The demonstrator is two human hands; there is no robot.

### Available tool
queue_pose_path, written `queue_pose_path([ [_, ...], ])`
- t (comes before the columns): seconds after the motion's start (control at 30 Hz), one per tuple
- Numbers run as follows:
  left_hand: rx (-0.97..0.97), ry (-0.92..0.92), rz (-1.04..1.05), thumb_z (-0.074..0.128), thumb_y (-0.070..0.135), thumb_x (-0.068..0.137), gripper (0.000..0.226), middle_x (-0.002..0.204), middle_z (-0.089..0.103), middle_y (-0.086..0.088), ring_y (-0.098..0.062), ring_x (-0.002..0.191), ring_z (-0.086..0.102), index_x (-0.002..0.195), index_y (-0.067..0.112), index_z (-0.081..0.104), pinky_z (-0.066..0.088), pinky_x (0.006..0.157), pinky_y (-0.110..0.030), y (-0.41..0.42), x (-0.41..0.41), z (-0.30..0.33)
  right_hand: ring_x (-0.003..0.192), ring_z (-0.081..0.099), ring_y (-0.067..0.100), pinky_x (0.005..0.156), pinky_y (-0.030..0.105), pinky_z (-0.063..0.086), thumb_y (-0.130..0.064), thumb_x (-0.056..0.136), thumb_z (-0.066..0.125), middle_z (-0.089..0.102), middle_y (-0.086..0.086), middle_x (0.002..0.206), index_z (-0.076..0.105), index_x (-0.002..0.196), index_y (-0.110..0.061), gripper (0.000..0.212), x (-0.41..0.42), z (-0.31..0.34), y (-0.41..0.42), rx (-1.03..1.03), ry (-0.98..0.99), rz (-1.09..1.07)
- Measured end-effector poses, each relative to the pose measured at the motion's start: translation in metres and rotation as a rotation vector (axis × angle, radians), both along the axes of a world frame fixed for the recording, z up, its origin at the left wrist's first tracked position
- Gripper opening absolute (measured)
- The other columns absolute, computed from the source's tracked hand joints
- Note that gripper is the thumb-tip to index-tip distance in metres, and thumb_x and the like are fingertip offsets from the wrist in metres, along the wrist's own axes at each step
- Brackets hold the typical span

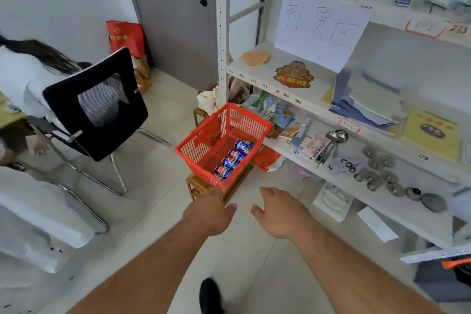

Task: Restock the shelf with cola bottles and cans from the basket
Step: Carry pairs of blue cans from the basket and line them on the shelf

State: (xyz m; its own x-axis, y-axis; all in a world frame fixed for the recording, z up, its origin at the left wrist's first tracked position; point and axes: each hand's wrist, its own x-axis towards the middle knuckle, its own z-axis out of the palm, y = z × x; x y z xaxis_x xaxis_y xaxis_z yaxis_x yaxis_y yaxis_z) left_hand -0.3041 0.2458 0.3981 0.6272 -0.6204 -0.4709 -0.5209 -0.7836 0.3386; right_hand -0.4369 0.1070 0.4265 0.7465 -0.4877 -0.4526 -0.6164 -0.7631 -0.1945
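Observation:
A red plastic basket (pixel 204 143) rests on a small wooden stool (pixel 196 183) on the floor beside a white shelf unit (pixel 280 69). Several blue cola cans (pixel 233 158) lie in a row along the basket's right side. My left hand (pixel 210 213) reaches forward with its fingers at the basket's near corner, empty as far as I can see. My right hand (pixel 277 209) hovers open just right of it, short of the basket, holding nothing. The shelf's middle board carries a white handwritten paper sign (pixel 321 28) and has bare room at its left part.
A black mesh chair (pixel 94 102) with a seated person (pixel 28 71) stands at the left. A grey door (pixel 173 20) is behind the basket. Lower shelf boards hold packets, spoons and metal lids (pixel 379 168). My black shoe (pixel 210 296) is on the tiled floor.

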Motion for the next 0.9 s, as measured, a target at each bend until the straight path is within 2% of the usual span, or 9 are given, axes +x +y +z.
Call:
queue_pose_path([
  [0.17,0.002,0.036,0.015,0.049,0.062,0.098,0.052,0.128,0.067,0.002,-0.020,0.108,0.065,0.133,0.025,0.055,0.056,0.086,-0.036,-0.019,0.056,-0.011,0.146,0.042,0.027,0.115,0.043,0.042,-0.058,0.105,0.039,0.042,0.007,0.162,0.032,0.160,-0.015,0.071,0.054,-0.008,-0.013,0.022,0.006,-0.004],
  [0.27,-0.005,0.088,0.033,0.049,0.060,0.099,0.049,0.124,0.067,0.003,-0.018,0.104,0.064,0.134,0.025,0.054,0.056,0.084,-0.035,-0.038,0.076,-0.015,0.147,0.041,0.027,0.115,0.043,0.041,-0.059,0.104,0.039,0.041,0.008,0.162,0.030,0.161,-0.015,0.072,0.073,-0.014,-0.031,0.026,0.026,0.010],
  [0.4,-0.001,0.125,0.049,0.050,0.054,0.101,0.042,0.123,0.066,0.002,-0.019,0.104,0.063,0.129,0.023,0.056,0.050,0.080,-0.031,-0.063,0.096,-0.021,0.143,0.045,0.028,0.111,0.044,0.044,-0.058,0.104,0.040,0.047,0.008,0.157,0.036,0.156,-0.014,0.069,0.096,-0.020,-0.066,0.037,0.057,0.021],
  [0.53,0.017,0.120,0.103,0.050,0.057,0.100,0.042,0.118,0.067,0.003,-0.019,0.102,0.065,0.126,0.026,0.058,0.054,0.082,-0.032,-0.093,0.113,-0.022,0.142,0.046,0.028,0.110,0.043,0.044,-0.057,0.104,0.042,0.047,0.008,0.156,0.036,0.156,-0.014,0.068,0.119,-0.020,-0.110,0.074,0.026,0.048],
  [0.7,0.089,0.128,0.137,0.050,0.049,0.104,0.038,0.107,0.064,0.005,-0.014,0.092,0.061,0.128,0.020,0.057,0.049,0.075,-0.028,-0.137,0.130,-0.014,0.129,0.058,0.026,0.099,0.045,0.053,-0.060,0.101,0.047,0.060,0.004,0.142,0.045,0.145,-0.021,0.059,0.144,-0.033,-0.169,0.132,-0.044,0.046],
  [0.8,0.072,0.160,0.199,0.049,0.047,0.105,0.039,0.123,0.068,0.000,-0.016,0.096,0.061,0.131,0.019,0.056,0.050,0.080,-0.030,-0.154,0.134,-0.019,0.125,0.061,0.027,0.095,0.044,0.053,-0.059,0.101,0.048,0.063,0.004,0.138,0.047,0.142,-0.022,0.056,0.157,-0.044,-0.194,0.151,-0.025,0.074],
  [0.9,0.075,0.191,0.218,0.047,0.046,0.106,0.044,0.136,0.065,-0.006,-0.024,0.110,0.064,0.139,0.017,0.053,0.051,0.089,-0.032,-0.160,0.137,-0.024,0.125,0.061,0.028,0.096,0.045,0.053,-0.059,0.101,0.048,0.062,0.005,0.140,0.045,0.144,-0.021,0.058,0.170,-0.052,-0.209,0.172,-0.003,0.094],
])
